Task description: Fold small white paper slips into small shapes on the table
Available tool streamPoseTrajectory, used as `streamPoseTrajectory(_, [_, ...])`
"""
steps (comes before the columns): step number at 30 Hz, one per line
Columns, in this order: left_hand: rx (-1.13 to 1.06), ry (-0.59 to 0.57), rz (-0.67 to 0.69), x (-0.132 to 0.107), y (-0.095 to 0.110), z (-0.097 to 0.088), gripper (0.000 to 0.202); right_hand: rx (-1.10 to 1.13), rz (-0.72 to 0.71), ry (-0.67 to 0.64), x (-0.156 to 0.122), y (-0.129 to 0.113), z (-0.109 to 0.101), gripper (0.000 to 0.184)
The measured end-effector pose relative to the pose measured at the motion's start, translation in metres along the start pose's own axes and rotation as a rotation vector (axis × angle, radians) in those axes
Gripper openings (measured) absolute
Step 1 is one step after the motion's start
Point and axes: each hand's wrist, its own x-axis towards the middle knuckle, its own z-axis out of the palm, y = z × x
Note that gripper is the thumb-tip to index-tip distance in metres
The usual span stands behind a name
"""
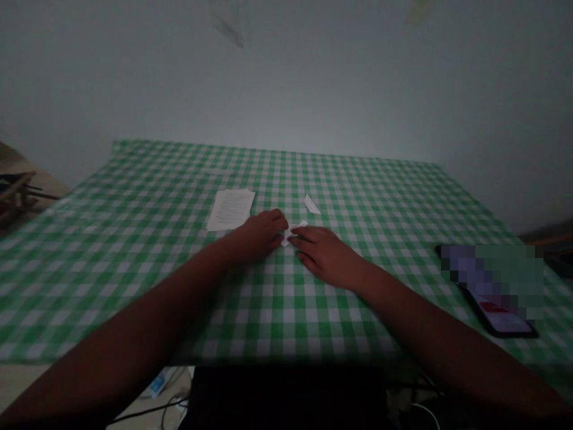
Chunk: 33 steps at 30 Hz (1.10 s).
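Observation:
A small piece of folded white paper [290, 233] lies between my two hands near the middle of the table. My left hand [263, 232] grips its left edge, with the fingers bent and close together. From the other side, my right hand [327, 252] holds the paper under its fingertips, the fingers reaching left across it. The hands partly cover the paper, so its full shape is hidden. Just beyond them is another small folded paper [312, 204] with faint print, apart from both hands.
A stack of printed sheets [230, 209] lies just beyond my left wrist. On the right, a phone [505, 322] rests with its screen lit, partly blurred out. A green and white checked cloth [156, 185] covers the table, which meets a pale wall [286, 89] behind.

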Motion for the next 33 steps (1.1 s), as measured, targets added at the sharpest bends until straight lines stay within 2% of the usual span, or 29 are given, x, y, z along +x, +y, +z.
streamPoseTrajectory(3, [-0.186, 0.008, 0.074, -0.001, -0.017, -0.005, 0.02, -0.005, 0.01, -0.006, -0.001, 0.001, 0.0, 0.04])
streamPoseTrajectory(8, [-0.302, -0.022, 0.065, -0.001, -0.021, -0.007, 0.021, -0.006, 0.01, -0.024, -0.001, 0.0, -0.003, 0.041])
streamPoseTrajectory(26, [-0.342, -0.029, 0.066, -0.001, -0.026, -0.004, 0.023, 0.006, 0.033, -0.049, 0.001, -0.005, -0.007, 0.044])
streamPoseTrajectory(33, [-0.385, -0.088, 0.081, -0.002, -0.029, -0.011, 0.029, -0.065, 0.051, -0.08, 0.002, -0.007, -0.006, 0.045])
